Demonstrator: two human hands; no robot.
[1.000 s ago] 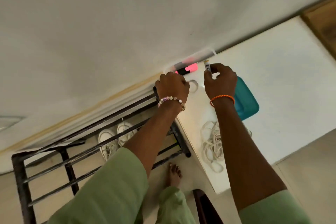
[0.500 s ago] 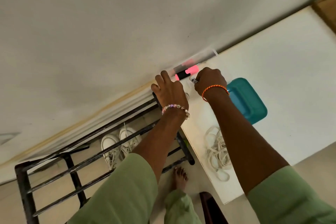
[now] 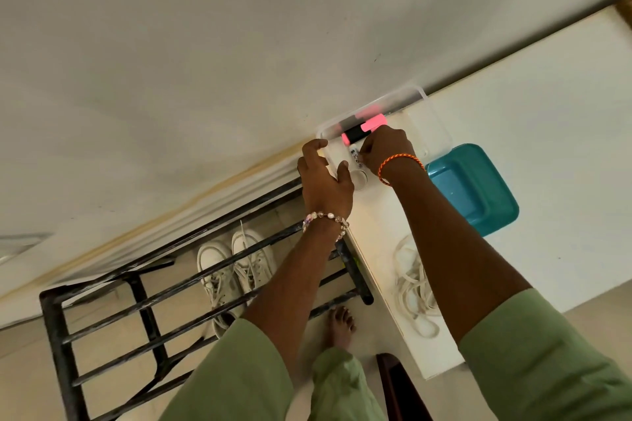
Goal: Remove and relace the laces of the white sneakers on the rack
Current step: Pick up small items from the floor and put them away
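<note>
Metal, plastic and cloth around a matt white table

Left of the fingers, the rack (image 3: 191, 287) is dark painted metal, scuffed and rough; the white sneakers (image 3: 236, 270) look smooth and faintly glossy. At the fingertips sits a clear glossy plastic box (image 3: 434, 126); to the right, a shiny teal plastic lid (image 3: 478, 188). Below them, the laces (image 3: 413, 287) are soft woven cloth on the matt table (image 3: 547, 113).

**No Legible Text Found**

Small dark printed marks noted on a white tube-like item (image 3: 356, 158) held in the right hand (image 3: 383, 150), inside the clear container (image 3: 434, 120) at the far left corner of the white tabletop (image 3: 547, 133). Too small and blurred to read; appear to be symbols rather than words. Nothing readable on the pink highlighter (image 3: 364, 128), teal lid (image 3: 478, 188) or white sneakers (image 3: 236, 270).
</note>
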